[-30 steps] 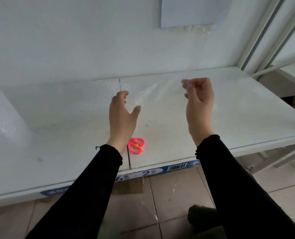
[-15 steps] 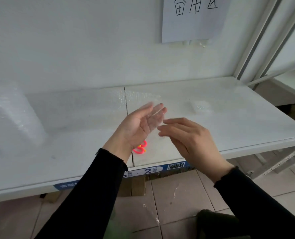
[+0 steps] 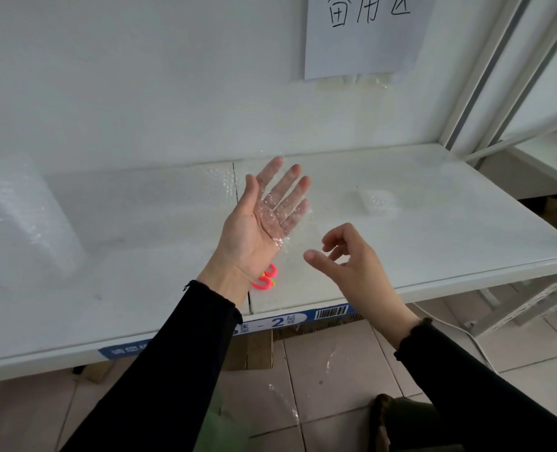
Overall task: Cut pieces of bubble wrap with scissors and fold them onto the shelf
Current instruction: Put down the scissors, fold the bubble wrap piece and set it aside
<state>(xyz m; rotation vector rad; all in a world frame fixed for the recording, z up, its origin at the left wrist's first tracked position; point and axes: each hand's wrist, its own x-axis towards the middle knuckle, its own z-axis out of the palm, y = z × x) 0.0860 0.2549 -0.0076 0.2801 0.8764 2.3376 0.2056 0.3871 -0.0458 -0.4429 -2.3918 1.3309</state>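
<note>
My left hand is held palm up over the white shelf, fingers spread. A small clear piece of bubble wrap lies across its fingers and hangs a little past the palm's edge. My right hand hovers lower and to the right, fingers loosely curled, thumb apart, nothing visibly pinched in it. Pink-handled scissors lie on the shelf near its front edge, partly hidden by my left wrist. A folded piece of bubble wrap rests on the shelf to the right.
A big roll of bubble wrap stands at the left, with its sheet spread over the shelf. A paper sign hangs on the back wall. Shelf uprights rise at the right. The tiled floor lies below.
My left hand has turned palm up and risen with the wrap on its fingers. My right hand has drawn away from it, down and to the right.
</note>
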